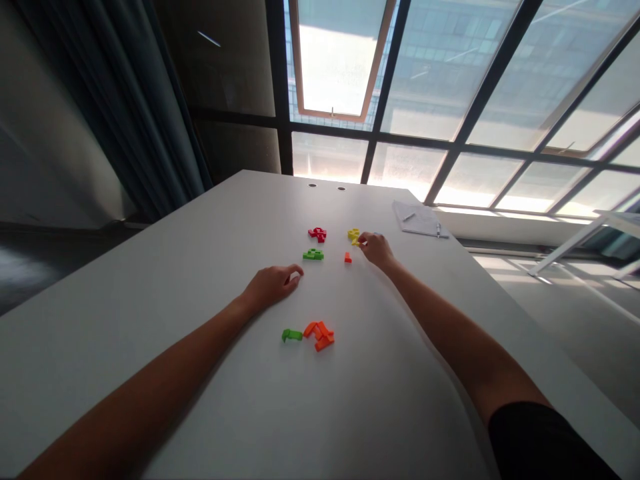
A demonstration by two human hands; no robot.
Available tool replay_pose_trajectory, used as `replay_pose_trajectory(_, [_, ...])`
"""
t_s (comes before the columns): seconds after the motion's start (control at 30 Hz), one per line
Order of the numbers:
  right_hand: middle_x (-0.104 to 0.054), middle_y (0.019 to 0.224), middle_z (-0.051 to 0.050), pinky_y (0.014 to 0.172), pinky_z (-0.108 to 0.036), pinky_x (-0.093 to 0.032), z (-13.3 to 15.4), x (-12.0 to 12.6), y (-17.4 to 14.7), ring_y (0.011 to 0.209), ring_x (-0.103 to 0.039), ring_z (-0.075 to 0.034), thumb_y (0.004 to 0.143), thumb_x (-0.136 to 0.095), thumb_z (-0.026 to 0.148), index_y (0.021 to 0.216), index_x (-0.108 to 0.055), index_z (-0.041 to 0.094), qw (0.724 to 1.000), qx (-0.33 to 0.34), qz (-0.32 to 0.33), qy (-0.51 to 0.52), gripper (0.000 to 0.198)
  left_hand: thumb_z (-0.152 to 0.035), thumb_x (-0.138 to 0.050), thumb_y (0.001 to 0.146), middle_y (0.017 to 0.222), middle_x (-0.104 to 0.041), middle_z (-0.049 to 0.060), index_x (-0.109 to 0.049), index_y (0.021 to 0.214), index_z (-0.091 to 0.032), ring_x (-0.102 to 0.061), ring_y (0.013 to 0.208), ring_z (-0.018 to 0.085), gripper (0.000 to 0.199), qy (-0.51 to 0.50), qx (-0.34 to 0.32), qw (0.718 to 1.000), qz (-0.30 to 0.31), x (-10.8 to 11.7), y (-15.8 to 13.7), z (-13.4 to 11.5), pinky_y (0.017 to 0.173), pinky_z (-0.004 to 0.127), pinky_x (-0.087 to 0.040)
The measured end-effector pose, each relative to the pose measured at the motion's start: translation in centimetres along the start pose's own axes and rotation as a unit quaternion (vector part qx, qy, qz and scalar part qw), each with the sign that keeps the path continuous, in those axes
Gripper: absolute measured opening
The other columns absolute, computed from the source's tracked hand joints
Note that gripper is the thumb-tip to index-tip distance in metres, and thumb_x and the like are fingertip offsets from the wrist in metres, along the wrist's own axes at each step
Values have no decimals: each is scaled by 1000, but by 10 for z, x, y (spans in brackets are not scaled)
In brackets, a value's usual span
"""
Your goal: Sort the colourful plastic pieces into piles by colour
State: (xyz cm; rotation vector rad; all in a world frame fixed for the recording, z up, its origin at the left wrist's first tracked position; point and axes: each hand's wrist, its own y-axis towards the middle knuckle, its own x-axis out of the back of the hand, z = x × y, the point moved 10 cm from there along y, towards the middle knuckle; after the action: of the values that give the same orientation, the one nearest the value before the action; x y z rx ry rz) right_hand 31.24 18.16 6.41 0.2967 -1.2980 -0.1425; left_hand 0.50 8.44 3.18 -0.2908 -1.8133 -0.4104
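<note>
My right hand (377,249) reaches to the small yellow plastic blocks (353,234), its fingers pinched at the edge of the nearest yellow block. My left hand (273,285) rests on the table with fingers loosely curled, a gap between thumb and forefinger and nothing visible in it. Just beyond the left hand lies a cluster of green blocks (313,255), with red blocks (317,234) behind it. A single orange block (348,257) sits left of the right hand. Closer to me, a green block (292,335) lies beside a pile of orange blocks (320,335).
The white table (200,247) stretches toward large windows. Papers (420,219) with pens on them lie at its far right. Two round holes are near the far edge. A dark curtain (125,100) hangs at left; a white table frame (575,243) stands at right.
</note>
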Motion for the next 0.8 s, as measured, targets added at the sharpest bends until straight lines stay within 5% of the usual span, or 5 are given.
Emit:
replay_pose_trajectory(0.33, [-84,120,-13,97,-31,-53,14,-25,12,111,-78,-23,104,-64,17,118,-82,19,999,7,26,-39,22,-43,-51,103,82,-77,1,-77,126,-32,-74,78,23,37,-15,-6,1000,-4,-1,-1,1,70,31,-49])
replay_pose_trajectory(0.8, [-81,122,-18,97,-32,-52,16,-5,-7,110,-76,-26,106,-51,13,131,-77,14,998,-11,-44,-38,36,-43,-50,103,83,-77,1,-77,127,-32,-74,78,24,38,-7,-3,1000,-2,-2,-1,0,72,31,-48])
